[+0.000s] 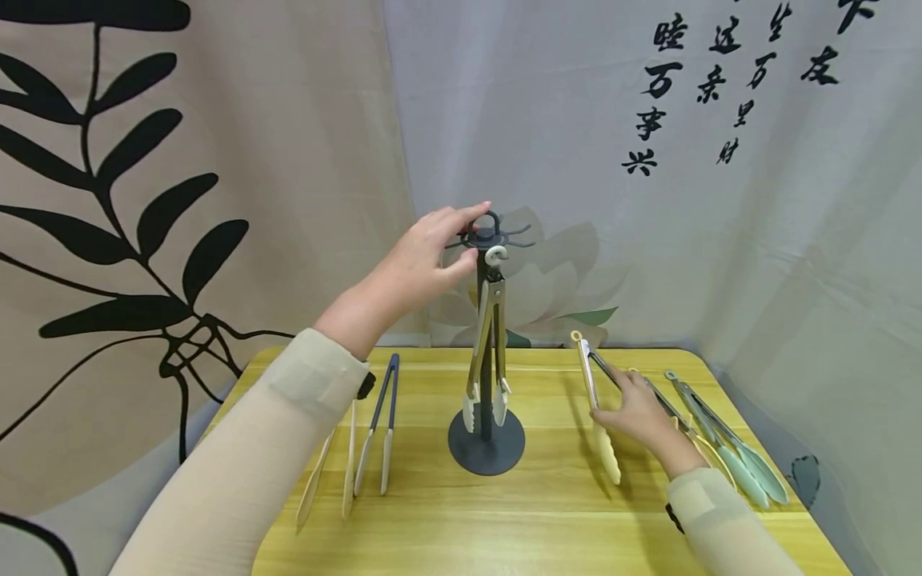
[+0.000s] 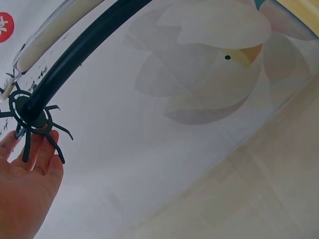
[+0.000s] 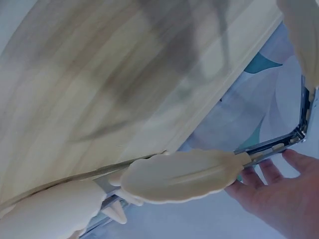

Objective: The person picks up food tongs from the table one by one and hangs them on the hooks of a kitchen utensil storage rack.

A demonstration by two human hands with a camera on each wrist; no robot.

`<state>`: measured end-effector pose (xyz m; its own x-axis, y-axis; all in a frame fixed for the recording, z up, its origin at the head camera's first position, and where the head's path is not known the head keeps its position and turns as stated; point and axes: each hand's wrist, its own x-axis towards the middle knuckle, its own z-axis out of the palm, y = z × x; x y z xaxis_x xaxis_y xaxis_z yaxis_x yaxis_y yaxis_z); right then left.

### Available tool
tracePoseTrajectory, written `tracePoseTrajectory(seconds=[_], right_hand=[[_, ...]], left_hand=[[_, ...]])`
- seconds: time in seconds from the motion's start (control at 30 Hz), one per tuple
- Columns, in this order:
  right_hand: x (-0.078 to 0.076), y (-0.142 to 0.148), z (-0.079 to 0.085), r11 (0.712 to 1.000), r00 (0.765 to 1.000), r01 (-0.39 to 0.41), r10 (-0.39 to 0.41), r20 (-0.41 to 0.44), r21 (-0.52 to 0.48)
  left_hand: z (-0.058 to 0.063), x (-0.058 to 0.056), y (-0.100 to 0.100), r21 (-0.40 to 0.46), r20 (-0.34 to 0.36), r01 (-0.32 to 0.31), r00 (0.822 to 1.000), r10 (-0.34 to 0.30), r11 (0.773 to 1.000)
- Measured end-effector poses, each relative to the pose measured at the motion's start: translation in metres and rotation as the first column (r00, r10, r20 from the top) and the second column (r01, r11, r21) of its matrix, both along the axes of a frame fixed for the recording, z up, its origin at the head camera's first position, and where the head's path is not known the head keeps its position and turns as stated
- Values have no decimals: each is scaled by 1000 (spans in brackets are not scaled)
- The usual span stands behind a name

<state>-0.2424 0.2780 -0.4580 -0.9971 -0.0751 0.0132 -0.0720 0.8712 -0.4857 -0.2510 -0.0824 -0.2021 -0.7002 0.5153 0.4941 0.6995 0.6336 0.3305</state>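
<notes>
Wooden table (image 1: 403, 532), scalloped cream-tipped tongs (image 1: 603, 440)

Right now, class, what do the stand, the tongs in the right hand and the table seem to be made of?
Stand: likely painted metal, matte; its dark colour looks even.
Tongs in the right hand: probably polished steel, from the silvery glint; their cream tips look matte, perhaps silicone or plastic.
Table: wood or wood-look laminate, smooth; grain lines show.

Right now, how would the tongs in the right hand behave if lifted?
Those tongs likely stay stiff lengthwise, given straight metal arms. They may close when squeezed, as the arms spread from one end. Rolling seems unlikely with such broad tips.
</notes>
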Motion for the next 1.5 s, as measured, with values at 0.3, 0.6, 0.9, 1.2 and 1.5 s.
tracePoseTrajectory(seconds=[0.3,0.6,0.9,1.2,1.5], right_hand=[[4,-12,12,999,997,-5,2,-82,-32],[7,-21,21,999,989,-16,11,-150,-31],[10,-35,27,994,971,-60,37,-236,-88],[13,-43,35,990,962,-80,45,-271,-118],[16,-50,42,984,945,-108,57,-322,-145]], left_hand=[[0,-1,-1,1,0,-6,1000,6,1000],[-1,-1,0,-1,-3,-1,1000,1,1000],[-1,0,-1,5,-1,-8,1000,8,1000],[-1,0,-1,3,-3,-4,1000,4,1000],[-1,1,0,6,1,-5,1000,5,1000]])
